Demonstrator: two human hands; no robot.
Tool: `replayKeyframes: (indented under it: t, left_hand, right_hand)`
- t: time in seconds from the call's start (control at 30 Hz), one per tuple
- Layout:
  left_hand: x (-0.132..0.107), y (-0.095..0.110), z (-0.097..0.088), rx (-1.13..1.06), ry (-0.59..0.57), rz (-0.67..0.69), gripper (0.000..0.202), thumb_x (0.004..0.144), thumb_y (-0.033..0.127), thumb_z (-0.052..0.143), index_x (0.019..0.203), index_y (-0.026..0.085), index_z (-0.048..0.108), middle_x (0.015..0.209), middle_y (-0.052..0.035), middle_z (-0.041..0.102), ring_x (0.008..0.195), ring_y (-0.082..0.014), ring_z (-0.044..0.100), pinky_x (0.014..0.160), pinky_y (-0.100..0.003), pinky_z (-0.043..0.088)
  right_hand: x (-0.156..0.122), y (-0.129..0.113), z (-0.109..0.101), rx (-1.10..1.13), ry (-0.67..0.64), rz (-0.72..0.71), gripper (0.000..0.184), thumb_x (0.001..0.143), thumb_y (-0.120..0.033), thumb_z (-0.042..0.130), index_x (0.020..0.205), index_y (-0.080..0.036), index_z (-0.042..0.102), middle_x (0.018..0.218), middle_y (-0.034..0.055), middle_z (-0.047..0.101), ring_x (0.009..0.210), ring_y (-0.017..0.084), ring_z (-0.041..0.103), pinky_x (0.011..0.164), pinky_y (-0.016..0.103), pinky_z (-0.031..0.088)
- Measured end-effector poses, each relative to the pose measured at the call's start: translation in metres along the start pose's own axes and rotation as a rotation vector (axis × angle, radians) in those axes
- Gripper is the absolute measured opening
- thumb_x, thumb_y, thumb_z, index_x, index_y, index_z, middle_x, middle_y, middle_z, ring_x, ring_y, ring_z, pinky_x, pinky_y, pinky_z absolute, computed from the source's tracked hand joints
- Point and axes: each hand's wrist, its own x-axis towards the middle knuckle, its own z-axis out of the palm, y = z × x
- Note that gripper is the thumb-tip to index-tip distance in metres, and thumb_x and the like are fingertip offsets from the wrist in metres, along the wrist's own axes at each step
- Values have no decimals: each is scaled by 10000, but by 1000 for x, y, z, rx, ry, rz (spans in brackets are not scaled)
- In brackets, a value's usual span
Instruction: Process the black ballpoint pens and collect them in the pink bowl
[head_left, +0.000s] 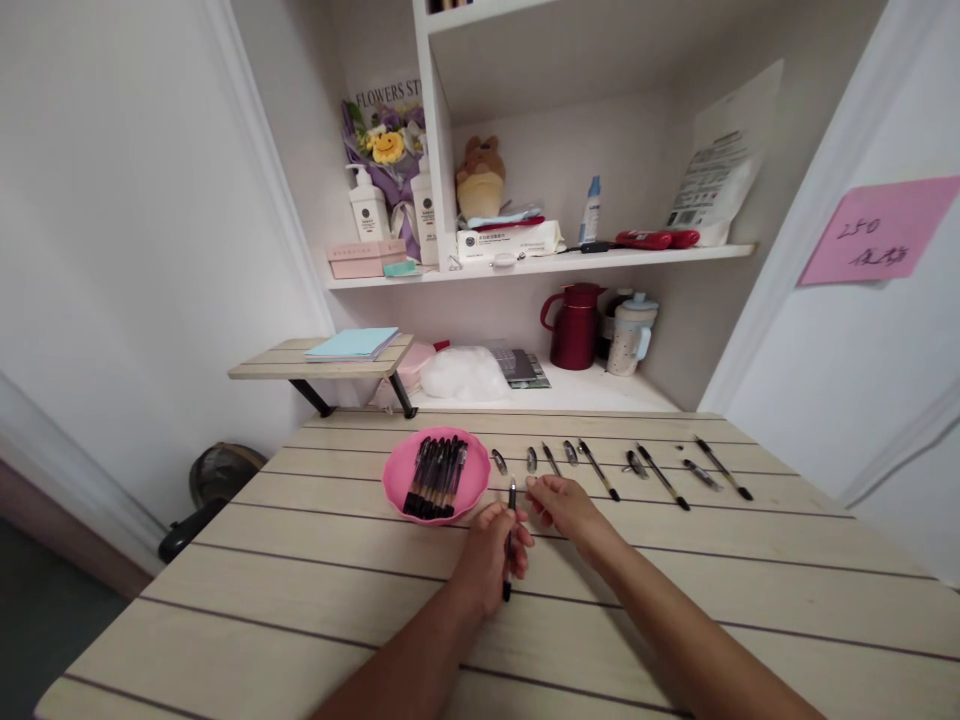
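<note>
My left hand (489, 552) is closed around a black pen (509, 545) that stands nearly upright over the wooden table (300, 580). My right hand (564, 506) rests just to the right of it, fingers curled toward the pen's upper end and a small cap-like piece near them. A pink bowl (396, 482) with several black pens in it sits just left of my hands. Beyond my hands a row of pen caps (499, 461) and uncapped pens (598, 469) lies across the table.
More pens (724, 468) lie at the far right of the row. A small raised shelf (322, 362) with a blue notebook stands at the back left. A red jug (574, 325) and a white cup (631, 335) sit in the alcove behind the table.
</note>
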Motion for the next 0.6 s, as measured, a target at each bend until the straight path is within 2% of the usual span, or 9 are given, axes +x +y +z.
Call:
replayKeyframes:
  t: [0.07, 0.1, 0.17, 0.23, 0.3, 0.43, 0.6]
  left_hand:
    - [-2, -2, 3, 38, -52, -13, 250, 716, 395, 521, 806, 162, 514, 575, 27, 553, 319, -35, 360, 333, -172, 212]
    - [-3, -3, 5, 55, -68, -25, 230, 721, 383, 515, 790, 164, 510, 564, 30, 549, 308, -32, 344, 327, -173, 196]
    - [-5, -5, 7, 82, -78, -52, 197, 730, 364, 503, 761, 169, 497, 546, 34, 546, 294, -30, 330, 318, -174, 181]
    - [-6, -7, 9, 98, -84, -64, 193, 742, 367, 492, 743, 174, 479, 540, 33, 550, 287, -34, 340, 311, -174, 185]
    - [-8, -9, 11, 109, -96, -51, 228, 759, 405, 485, 754, 177, 472, 533, 36, 547, 281, -40, 351, 300, -175, 195]
    - [-11, -9, 12, 144, -101, -17, 316, 755, 487, 506, 800, 175, 478, 504, 52, 526, 263, -35, 338, 286, -167, 185]
    - [-12, -6, 12, 103, -143, -83, 348, 759, 527, 493, 805, 184, 464, 486, 63, 501, 250, -27, 298, 281, -160, 153]
  right_hand:
    - [-12, -4, 9, 241, -18, -13, 437, 847, -517, 281, 648, -190, 493, 560, 16, 615, 462, 127, 562, 446, 223, 397]
    - [-17, -5, 13, 399, -16, -15, 438, 826, -554, 310, 638, -194, 474, 502, -7, 576, 402, 117, 526, 412, 221, 382]
    - [-26, -6, 21, 719, 21, 10, 410, 756, -585, 445, 617, -200, 449, 401, -57, 477, 288, 96, 428, 335, 217, 321]
    - [-32, -7, 27, 923, 71, 55, 386, 686, -561, 565, 615, -201, 449, 358, -88, 418, 230, 82, 360, 278, 207, 248]
    - [-36, -7, 32, 1033, 84, 91, 371, 660, -536, 609, 616, -203, 452, 332, -100, 389, 205, 85, 336, 247, 200, 211]
    - [-40, -7, 35, 1117, 89, 118, 358, 646, -513, 635, 617, -197, 472, 316, -100, 384, 202, 93, 346, 232, 202, 232]
    - [-40, -5, 34, 1165, 94, 151, 387, 628, -517, 645, 710, -152, 549, 394, -84, 450, 222, 58, 344, 242, 187, 249]
